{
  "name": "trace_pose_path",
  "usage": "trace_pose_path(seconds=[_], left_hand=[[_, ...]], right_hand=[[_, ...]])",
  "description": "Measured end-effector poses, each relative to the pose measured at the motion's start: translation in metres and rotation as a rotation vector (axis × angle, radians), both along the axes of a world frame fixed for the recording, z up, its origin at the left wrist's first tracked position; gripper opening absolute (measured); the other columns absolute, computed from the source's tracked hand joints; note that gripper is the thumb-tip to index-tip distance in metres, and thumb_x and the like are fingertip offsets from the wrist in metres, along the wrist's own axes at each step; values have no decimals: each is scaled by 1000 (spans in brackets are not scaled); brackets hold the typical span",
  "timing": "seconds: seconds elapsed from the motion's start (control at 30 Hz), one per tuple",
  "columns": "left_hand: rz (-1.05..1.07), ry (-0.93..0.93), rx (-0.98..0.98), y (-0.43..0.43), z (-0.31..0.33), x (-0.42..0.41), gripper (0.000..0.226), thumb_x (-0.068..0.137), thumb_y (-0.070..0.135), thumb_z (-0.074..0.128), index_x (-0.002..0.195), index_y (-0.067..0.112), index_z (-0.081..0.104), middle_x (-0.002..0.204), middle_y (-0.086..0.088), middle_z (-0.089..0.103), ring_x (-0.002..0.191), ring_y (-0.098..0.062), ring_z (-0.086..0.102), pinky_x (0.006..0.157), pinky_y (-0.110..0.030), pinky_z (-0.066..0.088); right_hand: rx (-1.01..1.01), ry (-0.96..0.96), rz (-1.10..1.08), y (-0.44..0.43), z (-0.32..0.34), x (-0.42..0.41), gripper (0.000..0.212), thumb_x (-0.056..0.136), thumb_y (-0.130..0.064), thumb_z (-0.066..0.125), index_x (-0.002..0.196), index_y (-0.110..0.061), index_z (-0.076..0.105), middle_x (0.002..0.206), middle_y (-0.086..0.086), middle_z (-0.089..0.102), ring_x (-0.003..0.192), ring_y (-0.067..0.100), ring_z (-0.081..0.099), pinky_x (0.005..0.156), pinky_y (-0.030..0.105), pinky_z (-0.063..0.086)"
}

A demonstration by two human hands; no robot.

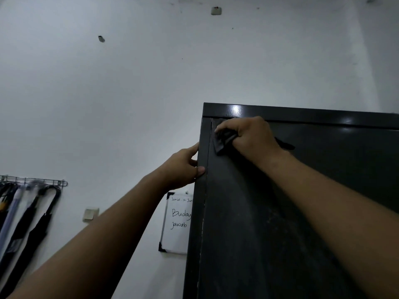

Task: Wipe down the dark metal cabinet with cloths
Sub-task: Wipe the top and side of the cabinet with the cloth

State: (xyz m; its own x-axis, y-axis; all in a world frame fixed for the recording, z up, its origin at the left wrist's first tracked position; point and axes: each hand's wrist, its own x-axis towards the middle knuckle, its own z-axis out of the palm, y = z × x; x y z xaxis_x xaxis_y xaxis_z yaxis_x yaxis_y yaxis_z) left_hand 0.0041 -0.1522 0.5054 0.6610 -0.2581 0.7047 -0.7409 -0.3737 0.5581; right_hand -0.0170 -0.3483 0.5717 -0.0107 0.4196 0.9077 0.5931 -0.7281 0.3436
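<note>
A tall dark metal cabinet [269, 223] fills the lower right, its top edge glinting with light. My right hand [250, 134] grips a dark cloth [223, 141] and presses it against the cabinet door near the top left corner. My left hand [185, 167] holds the cabinet's left front edge lower down, thumb on the front face and fingers wrapped round the side. The door surface looks dusty and streaked lower down.
A small whiteboard [177, 223] with handwriting hangs on the white wall just left of the cabinet. Several folded umbrellas [32, 219] hang from a wire rack [34, 181] at the far left. A wall switch [91, 214] sits between them.
</note>
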Motion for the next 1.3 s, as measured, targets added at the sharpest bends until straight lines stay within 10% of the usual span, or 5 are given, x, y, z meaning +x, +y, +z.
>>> trace_pose_path(seconds=[0.27,0.5,0.77,1.0,1.3], left_hand=[[189,-86,117,-1,-4,2,66,95,9,55,147,44,37,117,-6,71,106,-24,68,103,-45,49],[449,-102,295,-18,-14,-10,84,105,19,42,153,28,-26,166,-9,16,145,-30,33,116,-64,16],[540,-279,385,-27,-23,-17,90,100,3,45,155,19,-24,165,-13,-18,154,-29,5,119,-62,7],[502,-374,319,-43,-9,-27,99,83,-8,57,160,15,-1,163,-16,-21,153,-32,-4,123,-41,18],[680,-439,411,-68,12,-23,91,90,0,58,159,8,1,165,-19,-8,153,-33,-3,123,-44,10]], right_hand=[[-355,-28,3,-19,-51,6,28,75,-7,67,96,-21,78,107,-7,75,95,21,71,79,41,58],[-111,-11,-141,-37,-53,3,53,78,-27,54,128,-13,65,136,5,62,132,22,51,115,19,22],[-268,-101,-266,-86,-80,4,47,101,-35,40,144,-22,54,149,-4,51,139,17,46,112,43,39],[140,-166,-166,-96,-62,17,44,95,-26,49,135,-12,59,141,8,58,132,27,53,111,49,40],[-305,-275,-204,-143,-72,4,34,88,-24,61,116,-10,73,117,7,70,94,32,65,85,39,48]])
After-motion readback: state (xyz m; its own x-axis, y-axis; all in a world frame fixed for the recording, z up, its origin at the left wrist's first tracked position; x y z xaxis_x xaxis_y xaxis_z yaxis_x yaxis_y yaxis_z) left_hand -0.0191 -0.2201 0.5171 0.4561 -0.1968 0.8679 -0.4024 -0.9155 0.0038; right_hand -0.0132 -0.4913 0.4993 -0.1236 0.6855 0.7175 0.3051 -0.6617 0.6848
